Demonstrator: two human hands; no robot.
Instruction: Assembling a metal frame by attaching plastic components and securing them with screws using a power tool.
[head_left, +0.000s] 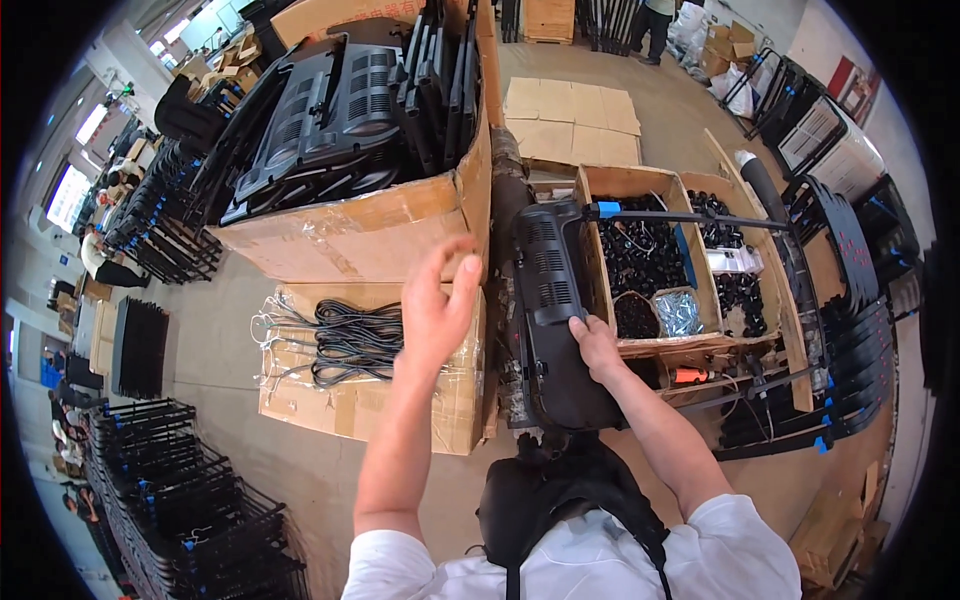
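One black backpack-like pack [560, 500], nearest the wearer, just below the hands. One right hand [597, 345], grip clenched on the near right edge of one black vented plastic panel [555, 310], which stands in front of the person, between the two carton groups, its lower end by the pack. One left hand [437, 305], raised in the air with fingers spread and released, holding nothing, over the near corner of the low carton. One low cardboard carton [360, 405], taped, left of the panel; on its lid one bundle of black cables [355, 342]; the strands cannot be counted. One wooden divided tray [700, 335], right of the panel and touching it, with four compartments visible: three hold small black parts [640, 255], one a clear bag of small metal pieces [680, 312]. One orange-handled tool [688, 376] on the ledge below the tray. One large open carton [370, 225] beyond the low one, packed with upright black panels, number not clear. Several flattened cardboard sheets [572, 120] on the floor farther off. One person standing at the far end [652, 25].
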